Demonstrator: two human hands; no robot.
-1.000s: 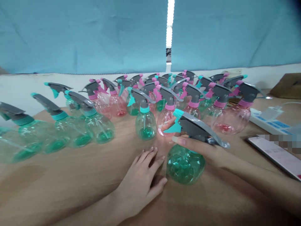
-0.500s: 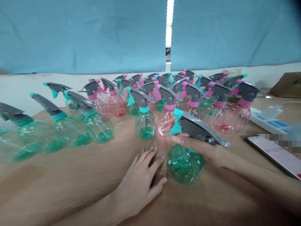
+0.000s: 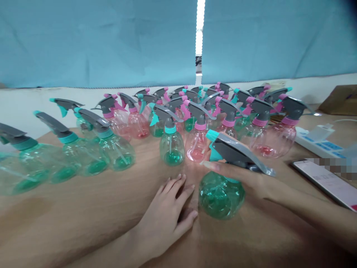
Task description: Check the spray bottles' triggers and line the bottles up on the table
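My right hand is closed around the neck of a green spray bottle with a grey head and turquoise nozzle. Its thumb lies across the near side of the neck, while other fingers are partly hidden behind the turquoise trigger. The bottle tilts slightly, its nozzle facing left; whether its base touches the table cannot be made out. To its left, my left hand rests palm down on the wooden table, fingers loosely spread and holding nothing. Just beyond the hands stand a green spray bottle and a pink one.
Several more pink and green spray bottles crowd the back of the table, and a row of green ones stands at left. On the right are a phone, a white power strip and a brown box. A blue cloth hangs behind.
The fingers of my right hand have drawn the trigger in toward the bottle's neck. The bottle has shifted very slightly right. My left hand stays in place.
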